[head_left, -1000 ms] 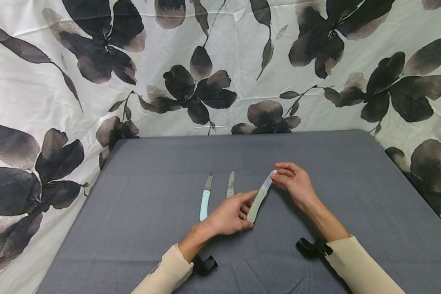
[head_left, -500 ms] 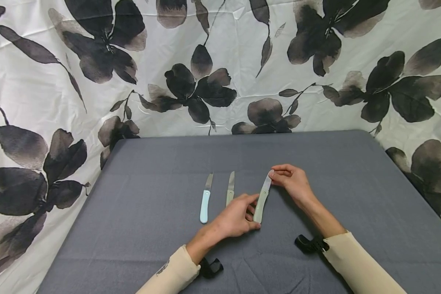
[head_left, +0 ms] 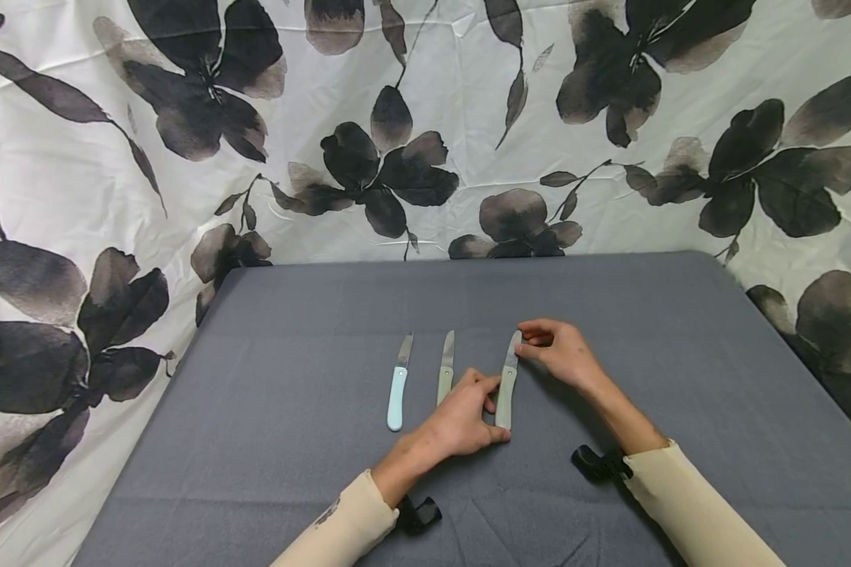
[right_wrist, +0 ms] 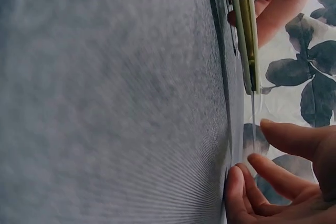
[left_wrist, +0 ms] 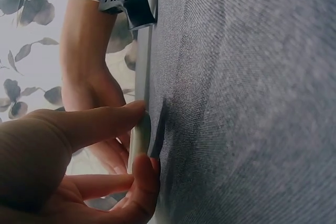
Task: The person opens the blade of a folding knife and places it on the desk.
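In the head view, my left hand (head_left: 461, 417) holds the pale green handle of a folding knife (head_left: 505, 398), thumb at its butt end and fingers along its left side. The left wrist view shows thumb and fingers around the handle (left_wrist: 140, 137). At the blade end, my right hand (head_left: 560, 354) has its thumb and forefinger spread apart beside the blade tip. In the right wrist view, the thin blade (right_wrist: 254, 116) runs down from the slotted handle toward those parted fingertips (right_wrist: 261, 159). The knife lies low over the cloth, nearly upright in the head view.
Left of the held knife lies a second green folding knife (head_left: 446, 374), partly hidden by my left hand. Further left is a light blue one (head_left: 397, 398), its blade out. A grey cloth (head_left: 312, 472) covers the table; a floral sheet (head_left: 461, 102) hangs behind.
The held knife has shifted right, lowered and turned more upright. My right thumb and forefinger have come off the blade tip. My left hand has moved right with the handle.
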A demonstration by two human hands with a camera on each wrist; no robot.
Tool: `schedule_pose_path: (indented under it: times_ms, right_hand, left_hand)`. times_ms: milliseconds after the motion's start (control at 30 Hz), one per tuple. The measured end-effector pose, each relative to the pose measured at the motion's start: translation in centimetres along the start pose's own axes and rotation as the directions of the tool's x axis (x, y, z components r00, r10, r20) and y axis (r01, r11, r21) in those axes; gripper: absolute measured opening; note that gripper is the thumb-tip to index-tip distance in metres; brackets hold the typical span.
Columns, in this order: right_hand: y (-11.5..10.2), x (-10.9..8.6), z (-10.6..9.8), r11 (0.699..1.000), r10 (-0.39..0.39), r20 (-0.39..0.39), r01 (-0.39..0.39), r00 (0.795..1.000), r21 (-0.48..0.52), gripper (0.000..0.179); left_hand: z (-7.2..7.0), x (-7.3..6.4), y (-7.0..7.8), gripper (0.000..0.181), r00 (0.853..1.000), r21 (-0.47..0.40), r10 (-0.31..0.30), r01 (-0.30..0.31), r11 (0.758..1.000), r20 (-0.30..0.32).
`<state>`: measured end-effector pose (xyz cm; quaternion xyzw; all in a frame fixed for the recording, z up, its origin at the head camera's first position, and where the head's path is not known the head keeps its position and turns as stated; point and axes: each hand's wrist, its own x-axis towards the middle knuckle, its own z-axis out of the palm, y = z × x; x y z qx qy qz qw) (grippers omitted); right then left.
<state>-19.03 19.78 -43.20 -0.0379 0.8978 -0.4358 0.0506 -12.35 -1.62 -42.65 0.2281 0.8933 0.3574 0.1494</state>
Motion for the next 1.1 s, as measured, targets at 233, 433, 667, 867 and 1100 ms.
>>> schedule_pose_path:
  times_ms: [233, 433, 667, 867, 1100]
  right_hand:
    - [-0.3, 0.3, -0.1, 0.998, -0.003, 0.061, 0.007, 0.998, -0.062, 0.044]
    - [-0.4, 0.4, -0.1, 0.995, -0.007, 0.110, 0.019, 0.994, -0.103, 0.049]
    - [-0.6, 0.2, -0.5, 0.992, -0.018, 0.147, 0.036, 0.989, -0.124, 0.055]
    - [-0.7, -0.3, -0.7, 0.988, 0.007, 0.162, 0.017, 0.987, -0.151, 0.058]
    - [-1.0, -1.5, -0.8, 0.959, 0.005, 0.063, 0.014, 0.998, -0.284, 0.067]
  left_hand:
    - [0.3, 0.0, -0.1, 0.078, 0.999, 0.018, -0.025, 0.024, 1.000, 0.028]
    - [0.4, -0.1, 0.1, 0.079, 0.998, 0.032, -0.052, 0.051, 0.998, 0.029]
    - [0.2, -0.1, 0.2, 0.081, 0.999, 0.027, -0.036, 0.035, 0.999, 0.040]
    - [-0.5, -0.8, 0.1, 0.078, 1.000, 0.016, 0.001, -0.001, 1.000, 0.017]
    - [-2.7, -2.3, -0.7, 0.070, 0.982, 0.185, 0.099, -0.068, 0.980, -0.161]
